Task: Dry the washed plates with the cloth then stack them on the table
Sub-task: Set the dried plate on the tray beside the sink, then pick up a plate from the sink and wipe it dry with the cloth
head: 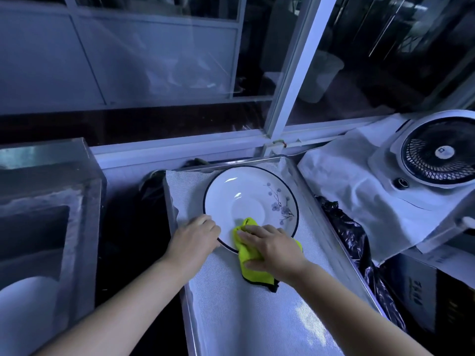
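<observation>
Mesh-lined table (257, 317) by a window (159, 55) — plate (244, 191) flat on it.

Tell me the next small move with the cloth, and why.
Probably sweep the yellow cloth toward the plate's far, flowered side: the right hand presses it only at the near rim, while the left hand grips the edge.

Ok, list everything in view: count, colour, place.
white round ceramic plate with dark rim: one, white, far end of tray
yellow microfibre cloth: one, yellow with black edge, on plate's near rim
metal tray lined with mesh mat: one, silver and white, centre
round-grilled fan: one, white and black, right
crumpled plastic bag: one, black, right of tray
left grip: one, holds plate's near-left rim
right grip: one, presses cloth
</observation>
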Demonstrator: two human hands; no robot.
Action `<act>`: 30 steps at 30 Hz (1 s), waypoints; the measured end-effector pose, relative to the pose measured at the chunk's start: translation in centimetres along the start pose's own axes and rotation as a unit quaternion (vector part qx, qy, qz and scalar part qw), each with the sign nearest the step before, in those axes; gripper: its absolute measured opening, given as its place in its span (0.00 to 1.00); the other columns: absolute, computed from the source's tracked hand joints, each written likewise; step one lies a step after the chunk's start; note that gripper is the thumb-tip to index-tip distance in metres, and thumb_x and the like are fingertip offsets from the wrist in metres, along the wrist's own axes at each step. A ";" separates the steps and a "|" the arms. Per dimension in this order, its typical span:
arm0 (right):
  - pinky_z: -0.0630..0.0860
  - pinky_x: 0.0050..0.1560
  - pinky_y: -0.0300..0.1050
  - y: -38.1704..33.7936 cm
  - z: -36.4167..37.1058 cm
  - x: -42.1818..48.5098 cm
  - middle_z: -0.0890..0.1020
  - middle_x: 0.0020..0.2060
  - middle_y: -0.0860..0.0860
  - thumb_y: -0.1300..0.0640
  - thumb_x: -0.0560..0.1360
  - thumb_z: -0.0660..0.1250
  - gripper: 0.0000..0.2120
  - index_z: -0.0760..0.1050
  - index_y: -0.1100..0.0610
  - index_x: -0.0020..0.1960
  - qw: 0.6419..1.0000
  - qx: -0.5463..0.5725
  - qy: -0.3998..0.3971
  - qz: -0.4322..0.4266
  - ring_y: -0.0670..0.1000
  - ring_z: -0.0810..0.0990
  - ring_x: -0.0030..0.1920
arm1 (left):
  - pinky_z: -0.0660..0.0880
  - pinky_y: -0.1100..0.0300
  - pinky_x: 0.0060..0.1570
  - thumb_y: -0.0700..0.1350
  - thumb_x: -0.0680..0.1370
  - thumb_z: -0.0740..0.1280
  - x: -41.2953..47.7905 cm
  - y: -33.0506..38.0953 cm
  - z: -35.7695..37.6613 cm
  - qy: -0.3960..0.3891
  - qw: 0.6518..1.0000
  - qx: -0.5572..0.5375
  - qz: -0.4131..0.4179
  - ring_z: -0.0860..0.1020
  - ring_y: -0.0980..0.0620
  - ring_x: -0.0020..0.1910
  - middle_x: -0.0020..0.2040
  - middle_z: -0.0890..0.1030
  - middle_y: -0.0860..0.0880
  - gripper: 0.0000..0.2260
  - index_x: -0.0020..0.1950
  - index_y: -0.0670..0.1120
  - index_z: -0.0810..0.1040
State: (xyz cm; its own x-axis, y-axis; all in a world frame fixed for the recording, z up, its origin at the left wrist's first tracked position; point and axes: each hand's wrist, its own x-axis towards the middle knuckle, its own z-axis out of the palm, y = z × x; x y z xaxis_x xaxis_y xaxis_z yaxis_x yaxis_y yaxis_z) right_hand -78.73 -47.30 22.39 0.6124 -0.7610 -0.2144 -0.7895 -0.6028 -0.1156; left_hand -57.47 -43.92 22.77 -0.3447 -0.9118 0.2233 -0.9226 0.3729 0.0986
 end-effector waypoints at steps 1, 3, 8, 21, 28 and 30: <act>0.63 0.63 0.47 0.3 -0.3 -0.1 0.62 0.73 0.42 0.42 0.73 0.67 0.34 0.58 0.43 0.76 1.000 -0.020 -0.009 -0.001 0.51 0.66 0.66 | 0.76 0.60 0.26 0.44 0.56 0.83 -0.1 0.0 -0.1 0.000 1.000 0.002 0.001 0.82 0.51 0.38 0.30 0.78 0.51 0.14 0.29 0.46 0.78; 0.64 0.62 0.48 0.5 -1.0 -0.4 0.63 0.72 0.44 0.45 0.73 0.68 0.34 0.58 0.43 0.75 0.998 -0.063 -0.029 0.002 0.53 0.67 0.64 | 0.76 0.62 0.27 0.46 0.55 0.83 -0.3 0.1 -0.3 -0.003 1.000 0.008 0.008 0.82 0.53 0.39 0.30 0.78 0.52 0.15 0.29 0.47 0.78; 0.67 0.52 0.51 -0.3 -3.0 -1.9 0.69 0.64 0.52 0.61 0.70 0.67 0.32 0.61 0.48 0.71 0.982 -0.187 -0.030 0.019 0.58 0.71 0.57 | 0.78 0.62 0.30 0.45 0.52 0.84 -1.6 0.0 -1.9 0.025 1.000 0.012 -0.014 0.83 0.54 0.41 0.40 0.84 0.52 0.16 0.34 0.47 0.83; 0.75 0.51 0.51 -24.5 -8.1 1.7 0.79 0.59 0.55 0.68 0.59 0.73 0.34 0.75 0.59 0.65 0.966 0.092 0.223 -0.096 0.62 0.77 0.50 | 0.72 0.58 0.58 0.47 0.79 0.66 -24.7 -11.1 -9.8 0.007 0.945 -0.080 -0.317 0.73 0.51 0.67 0.67 0.76 0.55 0.18 0.68 0.50 0.75; 0.77 0.50 0.54 -44.5 -4.3 7.3 0.80 0.55 0.57 0.68 0.60 0.74 0.31 0.75 0.60 0.63 0.952 0.169 0.182 -0.176 0.63 0.79 0.50 | 0.73 0.60 0.44 0.50 0.78 0.65 -41.5 -21.9 -10.1 -0.054 0.861 -0.111 -0.494 0.77 0.53 0.57 0.60 0.80 0.55 0.17 0.67 0.53 0.75; 0.79 0.47 0.53 -49.3 -2.3 8.7 0.82 0.52 0.57 0.70 0.58 0.74 0.31 0.77 0.61 0.61 0.952 0.181 0.166 -0.184 0.63 0.80 0.47 | 0.72 0.61 0.43 0.48 0.78 0.65 -45.7 -25.0 -9.2 -0.054 0.829 -0.150 -0.536 0.77 0.53 0.55 0.59 0.80 0.53 0.17 0.68 0.51 0.75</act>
State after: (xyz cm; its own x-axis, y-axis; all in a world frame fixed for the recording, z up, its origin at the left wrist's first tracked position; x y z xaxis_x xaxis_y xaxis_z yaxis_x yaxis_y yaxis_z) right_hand -34.42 -24.79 28.44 0.7819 -0.5844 0.2173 -0.4447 -0.7670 -0.4625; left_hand -17.05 -9.98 19.06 0.6176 -0.7504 -0.2356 -0.6289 -0.6511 0.4249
